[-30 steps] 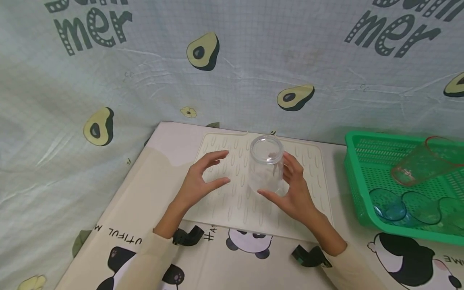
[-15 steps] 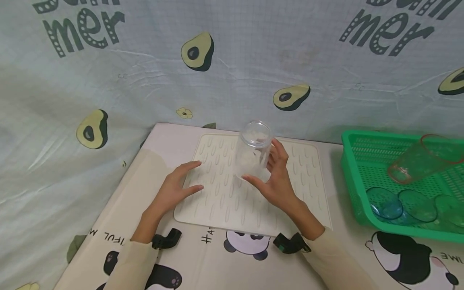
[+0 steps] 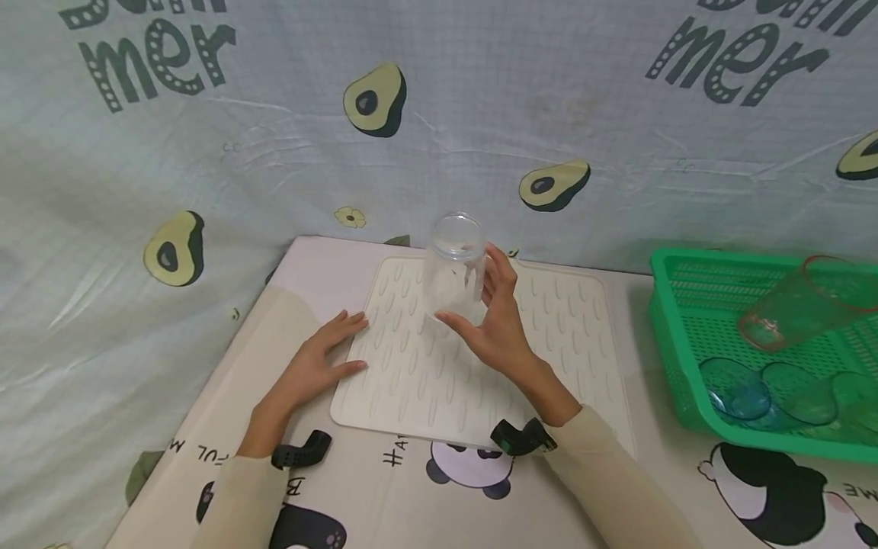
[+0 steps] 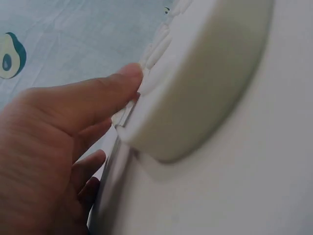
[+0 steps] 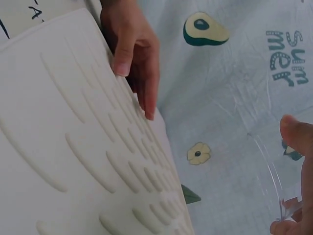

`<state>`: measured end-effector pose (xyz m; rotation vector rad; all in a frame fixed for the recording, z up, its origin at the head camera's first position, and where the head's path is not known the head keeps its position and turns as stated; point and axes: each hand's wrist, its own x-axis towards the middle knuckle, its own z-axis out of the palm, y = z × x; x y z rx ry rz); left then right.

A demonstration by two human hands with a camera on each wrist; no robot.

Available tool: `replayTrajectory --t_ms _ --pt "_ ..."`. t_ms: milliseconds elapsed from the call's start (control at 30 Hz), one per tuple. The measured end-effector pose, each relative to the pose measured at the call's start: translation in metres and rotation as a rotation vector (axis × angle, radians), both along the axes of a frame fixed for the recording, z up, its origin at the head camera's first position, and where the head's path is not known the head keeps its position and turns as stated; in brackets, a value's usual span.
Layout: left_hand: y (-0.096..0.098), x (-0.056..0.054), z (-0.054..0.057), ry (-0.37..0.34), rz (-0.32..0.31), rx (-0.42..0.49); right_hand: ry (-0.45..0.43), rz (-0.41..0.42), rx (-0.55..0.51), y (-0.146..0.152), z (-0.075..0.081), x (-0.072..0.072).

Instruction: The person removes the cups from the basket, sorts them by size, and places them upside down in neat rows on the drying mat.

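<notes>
My right hand [image 3: 499,328] grips a clear cup [image 3: 449,286] from its right side, thumb low in front and fingers behind. The cup stands upright over the back left part of a cream drying mat [image 3: 562,335] with raised ridges, a round ring at its upper end. Part of the clear cup [image 5: 266,164] shows at the lower right in the right wrist view. At the mat's left edge lies my left hand [image 3: 312,362], fingers and thumb extended. In the left wrist view its thumb [image 4: 105,93] rests on the edge of the mat [image 4: 205,83].
A green basket [image 3: 668,358] stands right of the mat. In it lie a tilted red-rimmed cup [image 3: 789,313] and several blue and green cups, one a blue cup [image 3: 737,393]. A printed cloth curtain [image 3: 453,107] hangs behind the table. Panda prints mark the tablecloth [image 3: 411,503].
My right hand has carried the clear cup left and toward the back of the mat. My left hand has drawn left and down to the mat's left edge.
</notes>
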<state>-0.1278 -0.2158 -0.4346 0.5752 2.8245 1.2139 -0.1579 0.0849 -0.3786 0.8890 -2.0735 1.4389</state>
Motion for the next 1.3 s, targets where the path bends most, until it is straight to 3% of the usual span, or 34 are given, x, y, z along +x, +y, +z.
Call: replayTrajectory --t_ms 200,500,800,1300 --pt "-0.002 -0.001 -0.001 -0.012 -0.009 -0.039 -0.034 0.006 -0.019 -0.014 -0.003 -0.012" --pt "-0.002 -0.001 -0.002 -0.024 0.004 0.001 -0.057 0.030 -0.073 -0.039 -0.016 -0.038" --pt "-0.003 0.000 -0.001 0.003 -0.012 0.016 -0.084 -0.018 -0.012 -0.059 -0.035 -0.060" --pt "-0.004 0.001 0.000 0.024 -0.018 0.000 -0.290 -0.052 0.006 -0.079 -0.057 -0.074"
